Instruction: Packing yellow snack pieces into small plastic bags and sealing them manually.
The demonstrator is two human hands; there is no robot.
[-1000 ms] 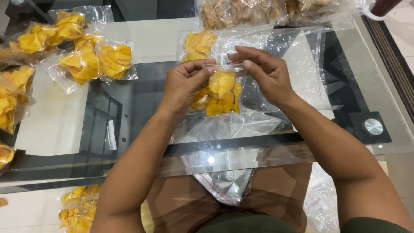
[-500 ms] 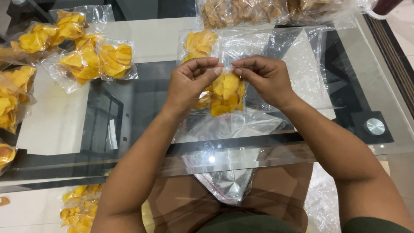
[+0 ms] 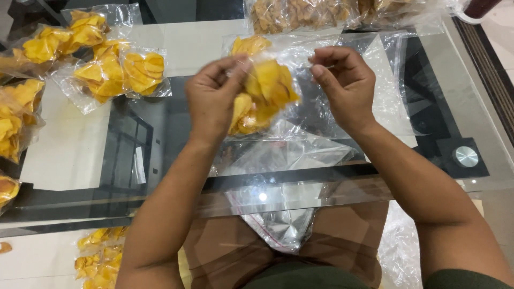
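While both forearms reach over the glass table (image 3: pixel 80 155), the left hand (image 3: pixel 211 99) pinches a small clear bag of yellow chips (image 3: pixel 262 99); the right hand (image 3: pixel 342 83) curls beside it, fingertips pressed together.

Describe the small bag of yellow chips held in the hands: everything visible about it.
The small bag of chips is clear thin plastic holding thin round yellow-orange slices bunched together. It hangs tilted above the glass table, blurred. The left hand pinches its upper left edge; the right hand is at the upper right, fingers curled, though whether they grip the plastic is unclear. Whether its top is sealed cannot be told.
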